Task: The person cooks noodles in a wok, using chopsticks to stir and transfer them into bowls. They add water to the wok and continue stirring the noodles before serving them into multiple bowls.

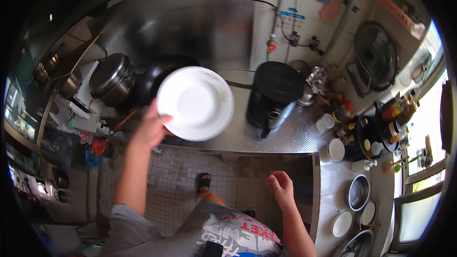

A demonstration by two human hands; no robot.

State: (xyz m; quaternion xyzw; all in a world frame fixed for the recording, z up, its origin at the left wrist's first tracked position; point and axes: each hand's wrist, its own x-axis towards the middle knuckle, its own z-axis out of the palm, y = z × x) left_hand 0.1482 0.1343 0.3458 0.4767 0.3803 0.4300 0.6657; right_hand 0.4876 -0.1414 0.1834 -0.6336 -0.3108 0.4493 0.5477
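Note:
My left hand [153, 125] grips the rim of a white plate [194, 103], its thumb on the upper face at the lower left edge. The plate looks bare, with a faint floral pattern on its right rim, and is held above the steel counter [235, 135]. A dark wok [146, 82] lies partly hidden behind the plate. To the plate's right stands a black air fryer [276, 85] with its handle facing me. My right hand [280, 184] hangs over the floor in front of the counter, its fingers curled loosely, with nothing seen in it.
A lidded steel pot [112, 78] stands at the left. Sauce bottles [392, 110], a white cup [325, 123] and crumpled foil [317, 80] are at the right. A white bowl [341, 223] and a steel bowl [358, 192] sit on the tiled side counter. A large lid [376, 55] leans against the wall.

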